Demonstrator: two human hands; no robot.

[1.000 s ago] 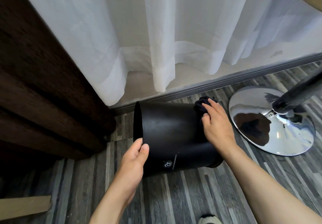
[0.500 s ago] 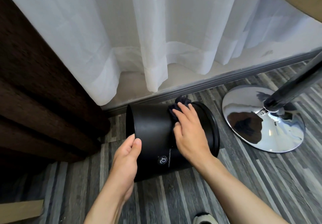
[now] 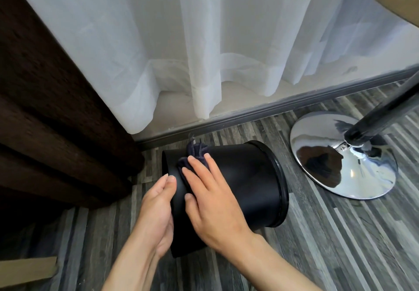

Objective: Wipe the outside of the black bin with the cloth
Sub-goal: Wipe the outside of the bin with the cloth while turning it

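Observation:
The black bin point(image 3: 247, 177) lies on its side on the grey plank floor, its rimmed end pointing right. My right hand point(image 3: 208, 197) lies flat on the bin's upper wall near its left end, pressing a dark cloth point(image 3: 195, 154) against it; most of the cloth is hidden under the fingers. My left hand point(image 3: 158, 213) cups the bin's left end, thumb on the edge, steadying it.
A chrome stand base point(image 3: 340, 157) with a dark pole sits just right of the bin. White sheer curtains point(image 3: 204, 41) hang behind, above a grey skirting rail. A dark brown drape point(image 3: 52, 120) fills the left. A cardboard piece point(image 3: 25, 270) lies at the lower left.
My right hand with the cloth has slid leftward along the bin's wall, from the rimmed end to the left end. The left hand has kept its hold on the left end.

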